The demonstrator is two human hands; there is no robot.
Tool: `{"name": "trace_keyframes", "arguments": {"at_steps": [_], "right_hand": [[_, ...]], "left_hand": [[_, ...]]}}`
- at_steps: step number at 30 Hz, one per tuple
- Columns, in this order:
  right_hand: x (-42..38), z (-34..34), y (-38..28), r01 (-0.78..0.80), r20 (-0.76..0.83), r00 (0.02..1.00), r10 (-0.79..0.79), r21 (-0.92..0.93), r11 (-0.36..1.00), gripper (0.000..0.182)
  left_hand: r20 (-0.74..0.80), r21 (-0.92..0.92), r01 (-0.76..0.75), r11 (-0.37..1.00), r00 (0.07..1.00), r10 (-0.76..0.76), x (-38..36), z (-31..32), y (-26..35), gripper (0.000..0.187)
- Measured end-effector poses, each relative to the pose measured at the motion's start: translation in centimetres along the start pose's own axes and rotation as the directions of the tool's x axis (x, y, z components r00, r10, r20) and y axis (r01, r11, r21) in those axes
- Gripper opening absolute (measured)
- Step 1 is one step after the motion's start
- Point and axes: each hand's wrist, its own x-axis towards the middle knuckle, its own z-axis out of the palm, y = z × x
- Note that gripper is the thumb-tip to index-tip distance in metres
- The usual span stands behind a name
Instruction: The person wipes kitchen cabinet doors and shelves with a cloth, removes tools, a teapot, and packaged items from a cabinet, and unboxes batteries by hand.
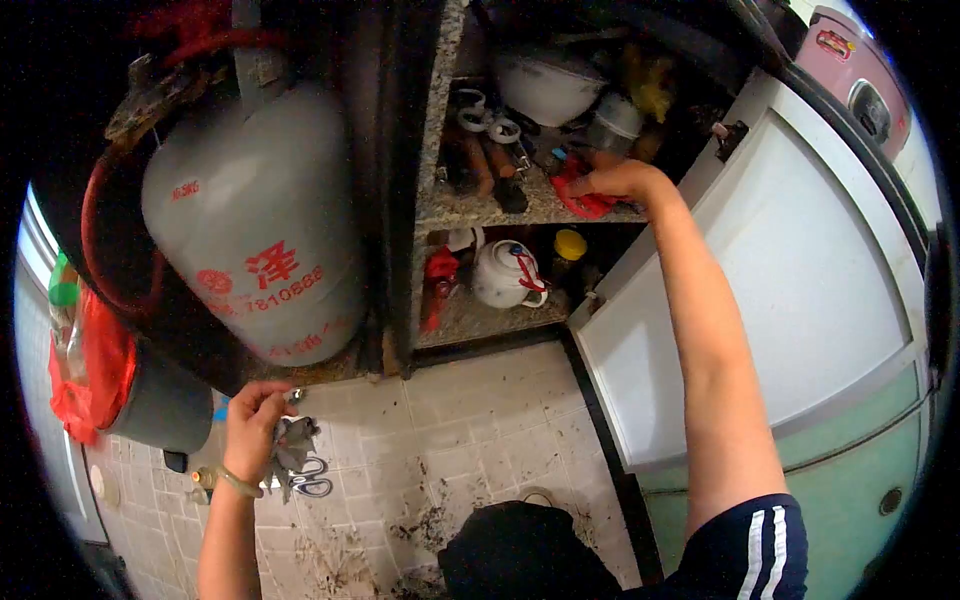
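My left hand [252, 425] is closed on a crumpled grey rag [292, 447], low in front of the gas cylinder [265, 220]. A small shiny metal piece [296, 395] shows at its fingertips. Inside the cabinet, my right hand [625, 182] reaches onto the upper shelf [470, 210]. Its fingers, partly blurred, are closed on a red plastic bag [585, 198] near the shelf's front edge. Left of the bag lie several wooden-handled tools [480, 165] with ring-shaped ends. A white bowl [550, 85] and a translucent container [615, 122] stand behind.
A white teapot [505, 275] and a yellow-lidded jar [570, 245] stand on the lower shelf. The cabinet door [780, 290] hangs open at right. Scissors [312, 478] and dark debris [420, 520] lie on the tiled floor. A grey bin [165, 400] with a red bag [105, 365] is at left.
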Motion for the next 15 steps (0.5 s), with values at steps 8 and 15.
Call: {"name": "trace_keyframes", "arguments": {"at_steps": [8, 15], "right_hand": [[3.1, -0.4, 3.7, 0.079, 0.06, 0.996, -0.061, -0.364, 0.928, 0.037], [0.4, -1.5, 4.4, 0.069, -0.04, 0.997, -0.07, -0.019, 0.997, 0.076]], "left_hand": [[0.027, -0.01, 0.017, 1.0, 1.0, -0.016, 0.2, -0.9, -0.4, 0.016], [0.043, 0.004, 0.044, 0.999, 0.998, -0.044, 0.3, -0.4, -0.7, 0.017]]}}
